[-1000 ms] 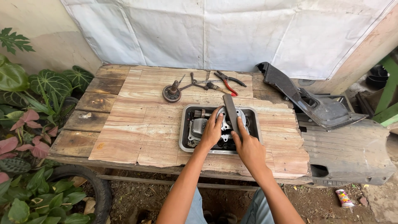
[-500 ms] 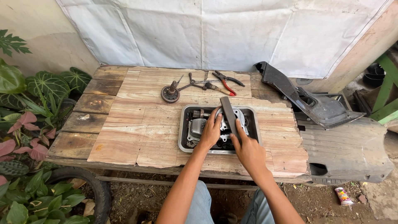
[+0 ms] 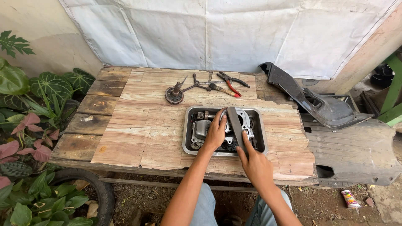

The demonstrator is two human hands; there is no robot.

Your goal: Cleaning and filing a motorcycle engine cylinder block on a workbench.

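Your hands have barely moved: your left hand (image 3: 215,134) still presses spread fingers on the engine part (image 3: 228,127) in the metal tray (image 3: 260,138) on the wooden surface (image 3: 138,125). Your right hand (image 3: 255,163) still pinches a flat grey strip (image 3: 235,125) laid across it. A small colourful wrapper (image 3: 349,198) lies on the ground, right.

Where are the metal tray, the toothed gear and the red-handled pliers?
metal tray (image 3: 262,133): head view, bare right rim.
toothed gear (image 3: 173,96): head view, on its toothed disc.
red-handled pliers (image 3: 233,87): head view, on a red handle.
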